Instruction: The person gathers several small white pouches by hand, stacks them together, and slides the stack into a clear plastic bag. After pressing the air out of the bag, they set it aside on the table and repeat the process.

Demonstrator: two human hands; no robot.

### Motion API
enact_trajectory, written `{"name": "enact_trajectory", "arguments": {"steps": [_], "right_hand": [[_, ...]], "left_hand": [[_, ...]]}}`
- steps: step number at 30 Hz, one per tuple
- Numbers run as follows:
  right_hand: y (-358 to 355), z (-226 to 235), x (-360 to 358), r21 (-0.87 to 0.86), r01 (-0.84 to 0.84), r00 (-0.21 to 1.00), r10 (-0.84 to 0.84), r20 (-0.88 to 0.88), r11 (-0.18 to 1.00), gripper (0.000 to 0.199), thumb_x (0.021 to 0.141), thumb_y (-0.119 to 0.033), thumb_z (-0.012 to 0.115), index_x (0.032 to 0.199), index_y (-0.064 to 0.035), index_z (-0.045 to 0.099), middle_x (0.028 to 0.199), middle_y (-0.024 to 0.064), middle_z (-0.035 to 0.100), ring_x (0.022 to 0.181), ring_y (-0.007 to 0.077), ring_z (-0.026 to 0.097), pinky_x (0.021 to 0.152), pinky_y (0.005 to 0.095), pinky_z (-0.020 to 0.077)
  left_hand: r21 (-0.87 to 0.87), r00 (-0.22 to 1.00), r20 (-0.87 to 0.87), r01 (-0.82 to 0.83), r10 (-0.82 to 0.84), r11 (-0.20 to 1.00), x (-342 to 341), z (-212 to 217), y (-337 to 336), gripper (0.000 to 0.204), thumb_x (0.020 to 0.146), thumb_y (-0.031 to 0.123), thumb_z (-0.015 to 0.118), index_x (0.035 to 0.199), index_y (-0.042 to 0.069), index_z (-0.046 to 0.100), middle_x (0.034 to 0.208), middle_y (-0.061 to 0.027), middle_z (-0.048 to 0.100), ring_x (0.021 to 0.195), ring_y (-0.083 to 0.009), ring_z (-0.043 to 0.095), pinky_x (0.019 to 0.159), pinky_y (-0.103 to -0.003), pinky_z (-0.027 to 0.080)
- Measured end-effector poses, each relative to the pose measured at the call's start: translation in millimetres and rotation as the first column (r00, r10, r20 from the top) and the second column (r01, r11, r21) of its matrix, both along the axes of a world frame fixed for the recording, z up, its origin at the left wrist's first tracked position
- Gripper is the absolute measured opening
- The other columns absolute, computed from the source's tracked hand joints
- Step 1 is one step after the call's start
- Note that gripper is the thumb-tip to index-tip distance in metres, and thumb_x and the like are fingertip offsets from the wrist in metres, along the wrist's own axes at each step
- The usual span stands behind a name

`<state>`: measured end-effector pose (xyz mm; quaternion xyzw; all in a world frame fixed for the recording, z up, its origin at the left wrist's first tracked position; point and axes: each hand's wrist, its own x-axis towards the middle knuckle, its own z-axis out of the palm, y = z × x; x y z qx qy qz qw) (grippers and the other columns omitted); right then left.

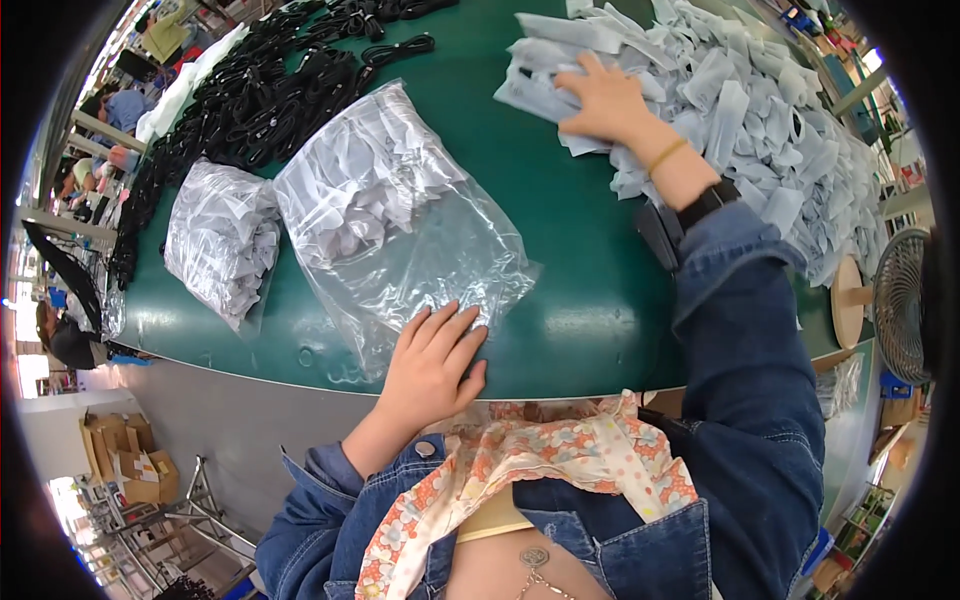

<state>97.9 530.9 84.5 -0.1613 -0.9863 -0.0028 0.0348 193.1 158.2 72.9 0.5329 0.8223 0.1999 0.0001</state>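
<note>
At the far left, a long heap of black cables point(250, 90) is spread along the back of the green table point(590, 320). Just beside the cables, a small clear plastic bag point(220, 240) is seen, stuffed full of grey-white pieces and lying on its side. Next to it, touching or almost touching, a bigger clear plastic bag point(390, 220) is laid flat; its far end is filled with the same grey-white pieces and its near end is flat and see-through. The near corner of this bigger bag is pressed down by the left hand point(435, 365), which is held flat with the fingers stretched out and close together; nothing is gripped by it. Below the table edge, a flowered cloth point(560, 465) is draped over a blue denim jacket point(760, 400). Further right, the right hand point(600, 100) is stretched far across the table and is laid on the edge of a big pile of pale grey paper sleeves point(760, 120). Its fingers are bent a little over one sleeve, but it cannot be told if the sleeve is really pinched. A black watch point(708, 203) and a thin yellow band point(667, 155) are worn on that wrist. At the far right, a small fan point(905, 300) is stood by the table.
</note>
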Motion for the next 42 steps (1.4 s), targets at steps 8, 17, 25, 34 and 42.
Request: {"name": "enact_trajectory", "arguments": {"steps": [8, 17, 25, 34, 42], "right_hand": [[-51, 11, 138, 0.157, -0.579, 0.782, 0.599, -0.17, 0.8, 0.049, 0.059, -0.017, 0.07, 0.107, -0.0208, 0.062, 0.135, 0.012, 0.043, 0.116, 0.0337, 0.046, 0.092, 0.0516, 0.0356], [-130, -20, 206, -0.093, -0.279, 0.951, 0.261, -0.167, 0.956, 0.031, 0.075, -0.019, 0.068, 0.105, -0.0155, 0.062, 0.1, 0.0112, 0.061, 0.087, 0.0289, 0.061, 0.072, 0.037, 0.0475], [-132, -28, 202, -0.25, -0.002, 0.93, -0.09, -0.356, 0.968, 0.029, 0.084, -0.03, 0.065, 0.106, -0.0129, 0.058, 0.075, 0.0125, 0.058, 0.067, 0.0339, 0.058, 0.061, 0.04, 0.0476], [-154, 4, 243, -0.577, -0.159, 0.985, 0.092, -0.143, 0.801, 0.04, 0.077, -0.019, 0.07, 0.11, -0.0055, 0.051, 0.082, 0.0187, 0.06, 0.07, 0.0357, 0.061, 0.063, 0.042, 0.0485], [-169, -15, 189, -0.758, -0.092, 0.987, -0.04, -0.154, 0.646, 0.057, 0.073, -0.014, 0.07, 0.123, 0.0014, 0.045, 0.093, 0.0202, 0.062, 0.081, 0.026, 0.064, 0.07, 0.0327, 0.0494]], "left_hand": [[0.101, 0.997, -0.077, 0.013, -0.006, 0.995, -1, 2, 8, 0.028, 0.075, 0.019, 0.067, 0.1, 0.007, 0.064, 0.113, -0.0087, 0.059, 0.105, -0.0283, 0.055, 0.091, -0.045, 0.042], [0.206, 0.993, -0.026, -0.109, 0.117, 0.973, -53, 5, 123, 0.03, 0.077, 0.02, 0.068, 0.099, 0.004, 0.057, 0.096, -0.0157, 0.059, 0.087, -0.0339, 0.06, 0.073, -0.042, 0.049], [0.026, 0.993, 0.072, -0.096, 0.094, 0.995, -44, -17, 117, 0.032, 0.079, 0.021, 0.067, 0.095, -0.003, 0.053, 0.091, -0.0231, 0.06, 0.085, -0.041, 0.061, 0.074, -0.046, 0.051], [-0.083, 0.914, 0.287, -0.275, 0.287, 0.958, -8, -1, 40, 0.038, 0.079, 0.022, 0.068, 0.096, -0.003, 0.046, 0.086, -0.0256, 0.06, 0.086, -0.0438, 0.06, 0.072, -0.047, 0.049], [-0.041, 0.862, 0.385, -0.341, 0.33, 0.939, -10, -8, 42, 0.037, 0.08, 0.019, 0.067, 0.1, -0.002, 0.046, 0.093, -0.0256, 0.057, 0.076, -0.0417, 0.06, 0.068, -0.045, 0.05]]}}
